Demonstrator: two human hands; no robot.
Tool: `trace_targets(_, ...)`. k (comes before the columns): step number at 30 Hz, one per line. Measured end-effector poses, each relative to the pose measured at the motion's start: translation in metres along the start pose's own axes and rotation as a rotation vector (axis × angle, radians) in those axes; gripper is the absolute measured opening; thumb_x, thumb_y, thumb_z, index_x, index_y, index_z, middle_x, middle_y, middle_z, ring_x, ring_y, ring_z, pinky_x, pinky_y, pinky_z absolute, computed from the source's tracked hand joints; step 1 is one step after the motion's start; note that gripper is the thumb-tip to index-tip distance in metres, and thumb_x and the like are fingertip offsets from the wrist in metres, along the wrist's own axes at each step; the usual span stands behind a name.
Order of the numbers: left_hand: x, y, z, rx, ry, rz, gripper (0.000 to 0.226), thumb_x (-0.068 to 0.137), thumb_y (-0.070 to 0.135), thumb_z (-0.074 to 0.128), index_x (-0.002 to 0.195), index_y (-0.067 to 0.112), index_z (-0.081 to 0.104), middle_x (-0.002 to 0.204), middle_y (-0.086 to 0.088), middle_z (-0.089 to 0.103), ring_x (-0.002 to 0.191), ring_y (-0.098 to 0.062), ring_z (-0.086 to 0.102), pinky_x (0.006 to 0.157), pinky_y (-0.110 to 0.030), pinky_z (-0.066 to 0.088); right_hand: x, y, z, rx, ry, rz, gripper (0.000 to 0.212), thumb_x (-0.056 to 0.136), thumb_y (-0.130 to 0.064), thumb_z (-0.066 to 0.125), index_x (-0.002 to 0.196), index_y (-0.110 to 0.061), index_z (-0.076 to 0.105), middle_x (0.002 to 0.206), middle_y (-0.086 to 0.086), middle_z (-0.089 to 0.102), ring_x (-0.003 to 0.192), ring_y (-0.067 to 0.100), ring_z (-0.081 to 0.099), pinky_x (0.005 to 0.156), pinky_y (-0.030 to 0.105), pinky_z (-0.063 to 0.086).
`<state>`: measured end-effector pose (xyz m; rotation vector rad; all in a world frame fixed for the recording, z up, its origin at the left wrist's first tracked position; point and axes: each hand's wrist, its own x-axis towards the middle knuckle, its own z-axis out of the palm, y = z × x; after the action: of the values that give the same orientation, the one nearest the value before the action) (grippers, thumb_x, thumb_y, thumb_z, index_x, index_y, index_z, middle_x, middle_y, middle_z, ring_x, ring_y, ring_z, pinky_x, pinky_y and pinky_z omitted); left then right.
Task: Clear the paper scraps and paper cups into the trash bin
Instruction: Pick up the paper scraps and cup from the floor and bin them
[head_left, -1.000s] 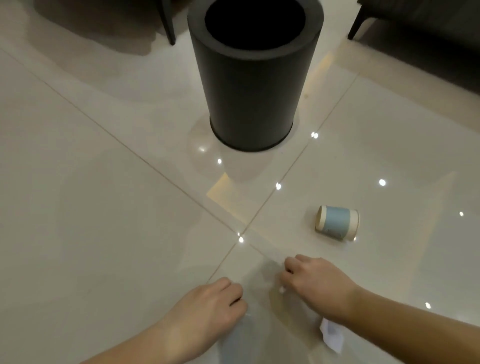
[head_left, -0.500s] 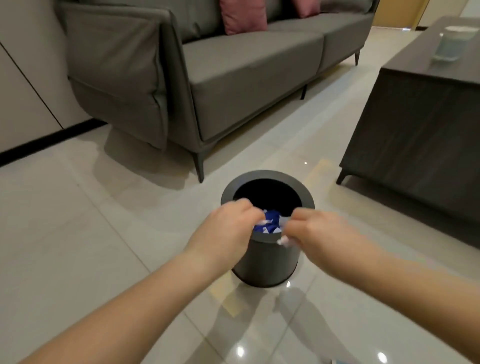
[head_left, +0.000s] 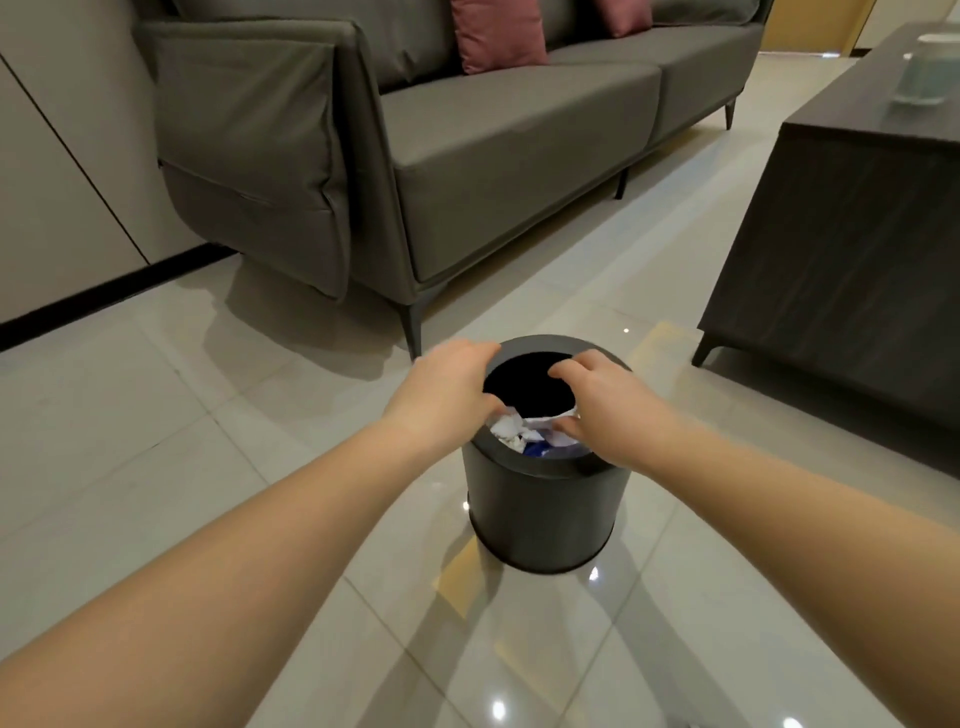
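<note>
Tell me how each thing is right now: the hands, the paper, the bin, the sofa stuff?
Left hand: over the bin, fingers curled, touching scraps.
Right hand: over the bin, fingers curled, touching scraps.
Scraps: crumpled, white and blue, at the bin's mouth.
Bin: upright, open, no lid.
Cushion: leaning on the sofa back.
Cup: upright on the table.
</note>
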<state>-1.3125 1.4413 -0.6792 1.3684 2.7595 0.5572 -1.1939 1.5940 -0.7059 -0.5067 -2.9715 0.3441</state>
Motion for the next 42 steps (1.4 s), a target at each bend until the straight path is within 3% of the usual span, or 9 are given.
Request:
trace_targets(2,-0.017,-0.001,-0.002,-0.046,0.058,0.028,0.055,0.08,0.03,0.074,0.131,0.022,0.054,0.114,-0.001,0.062,0.1,-0.02,0.059,0.085,-0.036,0.051,-0.006,0.001,0.004,0.02,0.001,-0.014,0.06,0.086,-0.031,0.071,0.138,-0.017,0.045,0.136,0.009,0.046,0.113,0.031,0.055,0.094,0.037,0.047)
trace_targets(5,-0.06,0.015,0.015,-0.071,0.079,0.169,0.046,0.076,0.028,0.077,0.118,0.017,0.063,0.1,-0.003,0.066,0.089,-0.021,0.063,0.079,-0.032,0.049,-0.034,0.003,0.002,0.007,0.016,-0.07,0.049,0.084,-0.025,0.069,0.128,-0.011,0.054,0.129,0.015,0.049,0.113,0.036,0.054,0.096,0.039,0.043)
trace_targets(9,-0.145,0.048,0.078,-0.087,-0.219,0.323,0.056,0.075,0.036,0.077,0.124,0.019,0.058,0.111,-0.002,0.062,0.099,-0.024,0.062,0.082,-0.034,0.05,-0.098,0.016,-0.005,-0.013,-0.004,-0.111,0.041,0.084,-0.028,0.063,0.12,-0.01,0.059,0.123,0.016,0.052,0.108,0.036,0.056,0.091,0.045,0.047)
trace_targets(14,-0.251,0.091,0.163,-0.014,-0.71,0.512,0.09,0.073,0.055,0.07,0.146,0.034,0.02,0.151,-0.002,0.026,0.136,-0.022,0.031,0.102,-0.037,0.042,-0.175,0.048,0.013,-0.126,-0.104,-0.108,0.043,0.088,-0.04,0.064,0.125,-0.021,0.054,0.127,0.006,0.051,0.106,0.025,0.056,0.087,0.039,0.052)
trace_targets(21,-0.316,0.143,0.234,0.038,-0.968,0.79,0.076,0.085,0.043,0.064,0.145,0.032,0.019,0.156,-0.013,0.012,0.141,-0.032,0.014,0.105,-0.048,0.033,-0.228,0.059,0.069,-0.181,-0.387,-0.143,0.063,0.084,-0.055,0.062,0.137,-0.025,0.044,0.134,0.003,0.044,0.117,0.024,0.048,0.076,0.034,0.048)
trace_targets(26,-0.329,0.16,0.252,0.127,-0.888,0.93,0.051,0.09,0.034,0.059,0.134,0.022,0.037,0.144,-0.018,0.029,0.126,-0.036,0.032,0.089,-0.046,0.041,-0.254,0.061,0.114,-0.184,-0.573,-0.167,0.075,0.08,-0.059,0.065,0.142,-0.031,0.036,0.139,0.002,0.037,0.122,0.024,0.043,0.073,0.031,0.043)
trace_targets(32,-0.321,0.159,0.263,0.19,-0.819,0.985,0.03,0.087,0.014,0.056,0.117,0.017,0.054,0.131,-0.013,0.04,0.112,-0.033,0.043,0.074,-0.035,0.034,-0.267,0.068,0.143,-0.194,-0.708,-0.144,0.077,0.078,-0.053,0.07,0.143,-0.035,0.033,0.14,0.006,0.033,0.119,0.027,0.046,0.078,0.037,0.052)
trace_targets(39,-0.325,0.156,0.267,0.187,-0.826,1.053,0.018,0.087,0.024,0.056,0.103,0.015,0.058,0.118,-0.014,0.047,0.099,-0.032,0.046,0.064,-0.036,0.034,-0.275,0.074,0.158,-0.246,-0.738,-0.138,0.066,0.082,-0.037,0.065,0.14,-0.036,0.033,0.135,0.007,0.033,0.108,0.029,0.048,0.061,0.033,0.04)
trace_targets(42,-0.335,0.153,0.269,0.235,-0.872,1.116,0.016,0.085,0.029,0.06,0.098,0.02,0.06,0.111,-0.008,0.049,0.096,-0.029,0.049,0.064,-0.033,0.042,-0.277,0.075,0.16,-0.232,-0.758,-0.121,0.053,0.089,-0.027,0.057,0.137,-0.033,0.035,0.128,0.01,0.037,0.101,0.03,0.05,0.06,0.034,0.04)
